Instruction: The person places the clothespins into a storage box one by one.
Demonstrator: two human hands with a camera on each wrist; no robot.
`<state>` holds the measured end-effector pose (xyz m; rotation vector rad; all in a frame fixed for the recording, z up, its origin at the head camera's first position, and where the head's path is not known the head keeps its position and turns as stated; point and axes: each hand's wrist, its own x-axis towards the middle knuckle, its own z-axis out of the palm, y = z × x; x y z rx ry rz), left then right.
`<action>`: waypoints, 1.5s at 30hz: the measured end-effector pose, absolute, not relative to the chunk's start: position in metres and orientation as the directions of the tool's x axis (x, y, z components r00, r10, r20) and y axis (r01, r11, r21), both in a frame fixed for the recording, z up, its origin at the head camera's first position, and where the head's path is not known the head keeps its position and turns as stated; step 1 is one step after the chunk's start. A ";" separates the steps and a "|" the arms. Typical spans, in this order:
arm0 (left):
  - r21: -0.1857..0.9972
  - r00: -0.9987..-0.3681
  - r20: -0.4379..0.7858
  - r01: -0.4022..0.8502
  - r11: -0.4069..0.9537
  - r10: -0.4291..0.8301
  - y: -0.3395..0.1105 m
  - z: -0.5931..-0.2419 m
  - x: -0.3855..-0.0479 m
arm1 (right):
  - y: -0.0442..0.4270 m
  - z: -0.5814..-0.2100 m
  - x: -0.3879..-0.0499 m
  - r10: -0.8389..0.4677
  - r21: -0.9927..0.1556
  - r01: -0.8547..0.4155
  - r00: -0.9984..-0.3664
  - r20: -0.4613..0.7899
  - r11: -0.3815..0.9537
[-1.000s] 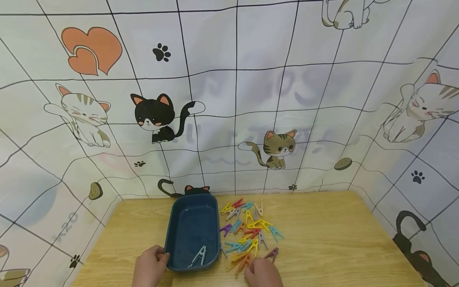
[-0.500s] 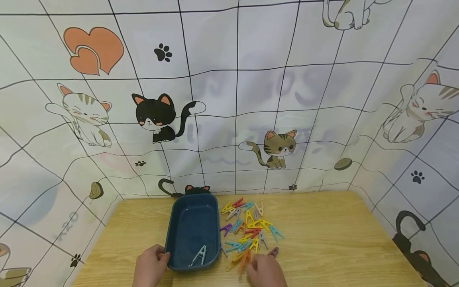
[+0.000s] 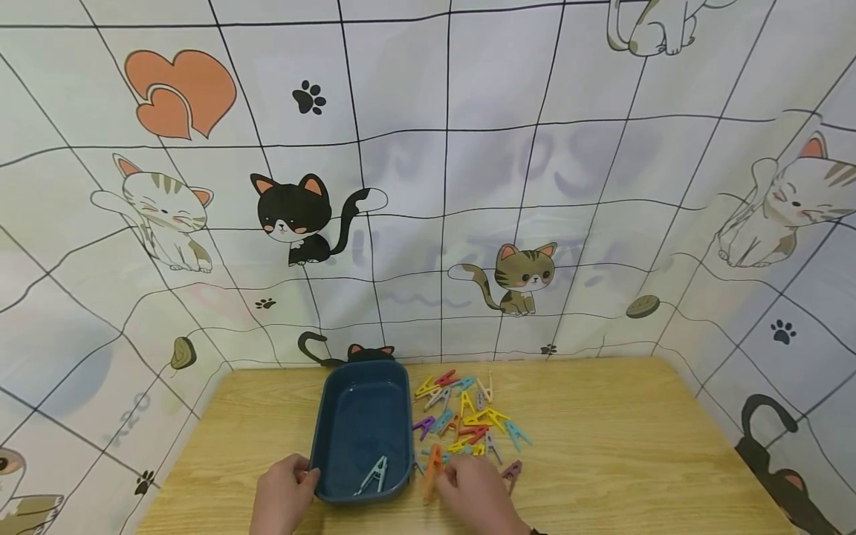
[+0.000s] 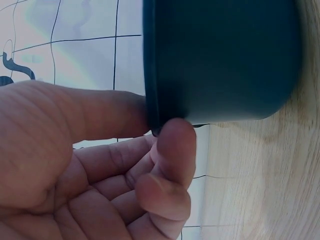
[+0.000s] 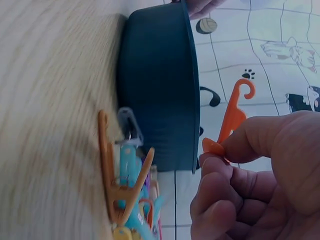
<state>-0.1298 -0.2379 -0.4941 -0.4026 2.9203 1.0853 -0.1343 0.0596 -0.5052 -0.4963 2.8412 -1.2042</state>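
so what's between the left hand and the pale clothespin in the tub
In the head view: the tub's left wall, then a bare stretch of its floor.

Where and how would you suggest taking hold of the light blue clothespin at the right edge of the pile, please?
I'd pinch the light blue clothespin across its two legs, coming from the near right: they splay that way, away from the neighbouring yellow clothespin, so little should obstruct the hand.

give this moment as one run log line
left hand: pinches blue tray by rim | right hand: pinches orange clip beside tray | in tray: one pale clip | on table: mixed-colour clips
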 end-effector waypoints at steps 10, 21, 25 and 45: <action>0.660 -0.965 -0.107 -0.249 0.709 -0.240 -0.237 -0.499 -0.130 | 0.030 -0.501 -0.150 -0.351 -0.701 -0.336 -0.927 0.130 0.628; 0.666 -0.970 -0.070 -0.219 0.713 -0.233 -0.236 -0.501 -0.130 | 0.017 -0.502 -0.157 -0.351 -0.692 -0.329 -0.929 0.115 0.643; 0.663 -0.970 -0.065 -0.218 0.716 -0.235 -0.237 -0.502 -0.130 | 0.019 -0.502 -0.158 -0.340 -0.706 -0.305 -0.935 0.096 0.639; 0.653 -0.969 -0.066 -0.222 0.724 -0.237 -0.239 -0.500 -0.130 | 0.051 -0.513 -0.152 -0.324 -0.704 -0.318 -0.937 0.132 0.634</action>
